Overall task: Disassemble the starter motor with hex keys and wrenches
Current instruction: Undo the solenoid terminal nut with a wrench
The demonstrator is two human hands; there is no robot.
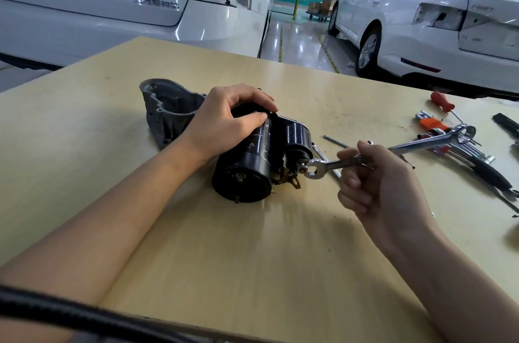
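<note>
**Head view: wrench meets starter terminal nut**

Head camera shows the starter motor (247, 157) lying on the tabletop (280, 244), its body gripped from above by the left hand (233, 115). The right hand (376, 185) holds a combination wrench (393, 150), open end at a nut (303, 167) on the solenoid's end. Seating the wrench squarely and keeping the motor pinned should prevent slipping.
</note>
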